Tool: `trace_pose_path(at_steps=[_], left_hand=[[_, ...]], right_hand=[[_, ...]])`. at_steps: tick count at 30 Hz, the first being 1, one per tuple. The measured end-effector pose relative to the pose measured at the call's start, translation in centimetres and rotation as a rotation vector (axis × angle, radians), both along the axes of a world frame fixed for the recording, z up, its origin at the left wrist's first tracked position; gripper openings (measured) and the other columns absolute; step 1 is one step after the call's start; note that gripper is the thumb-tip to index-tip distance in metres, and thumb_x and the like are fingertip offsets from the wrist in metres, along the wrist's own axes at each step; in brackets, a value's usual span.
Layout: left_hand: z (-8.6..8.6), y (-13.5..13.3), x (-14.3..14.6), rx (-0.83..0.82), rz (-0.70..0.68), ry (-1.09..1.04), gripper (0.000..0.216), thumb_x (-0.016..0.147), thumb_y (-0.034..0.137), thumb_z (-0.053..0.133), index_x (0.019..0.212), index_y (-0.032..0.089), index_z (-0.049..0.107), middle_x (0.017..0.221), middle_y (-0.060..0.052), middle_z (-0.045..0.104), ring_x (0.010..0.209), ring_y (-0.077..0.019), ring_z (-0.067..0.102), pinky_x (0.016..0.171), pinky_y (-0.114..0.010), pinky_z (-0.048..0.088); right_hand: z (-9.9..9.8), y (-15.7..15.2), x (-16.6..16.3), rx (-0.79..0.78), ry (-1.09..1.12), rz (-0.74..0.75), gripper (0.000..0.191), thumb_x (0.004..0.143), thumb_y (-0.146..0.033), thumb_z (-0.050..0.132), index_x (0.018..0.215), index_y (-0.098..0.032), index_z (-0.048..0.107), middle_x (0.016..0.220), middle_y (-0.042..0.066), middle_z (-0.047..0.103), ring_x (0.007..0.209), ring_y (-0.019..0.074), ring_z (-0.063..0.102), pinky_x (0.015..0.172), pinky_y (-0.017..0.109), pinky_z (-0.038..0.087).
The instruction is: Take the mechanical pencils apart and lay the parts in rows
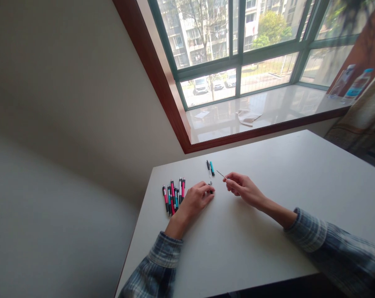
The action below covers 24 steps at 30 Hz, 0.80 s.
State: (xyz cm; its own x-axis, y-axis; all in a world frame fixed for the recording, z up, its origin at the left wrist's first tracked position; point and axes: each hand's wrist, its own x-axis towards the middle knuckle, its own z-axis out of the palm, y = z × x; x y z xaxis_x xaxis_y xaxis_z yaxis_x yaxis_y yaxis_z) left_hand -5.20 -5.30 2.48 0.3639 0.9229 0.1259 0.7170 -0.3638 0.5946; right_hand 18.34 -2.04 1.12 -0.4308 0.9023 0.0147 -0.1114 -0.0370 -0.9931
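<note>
Refill (pixel 221 174) pinched in right hand (pixel 243 188), slanting upper left — tip near teal pen barrel (pixel 211 167); left hand (pixel 199 197), lower left of tip, fingers closed on small pen part (pixel 211 183)

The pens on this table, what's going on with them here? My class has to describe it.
A person is handling pen parts with both hands over a white table. The right hand pinches a thin rod above the tabletop; the left hand holds a small dark piece, partly hidden by the fingers. Beyond them, a black piece and a teal piece lie side by side. More pens lie clustered left of the left hand.
</note>
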Motion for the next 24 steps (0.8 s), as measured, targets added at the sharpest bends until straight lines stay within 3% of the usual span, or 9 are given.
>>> trace_pose_path(at_steps=[24], left_hand=[[0.07,0.39,0.61,0.030,-0.056,0.069,0.022,0.094,0.022,0.064,0.112,0.025,0.075,0.102,-0.004,0.068,0.084,-0.0179,0.065,0.079,-0.029,0.050]], right_hand=[[-0.37,0.35,0.17,-0.001,-0.005,0.033,0.041,0.092,-0.056,0.063,0.100,-0.016,0.067,0.073,-0.001,0.059,0.055,0.0083,0.041,0.053,0.025,0.031]])
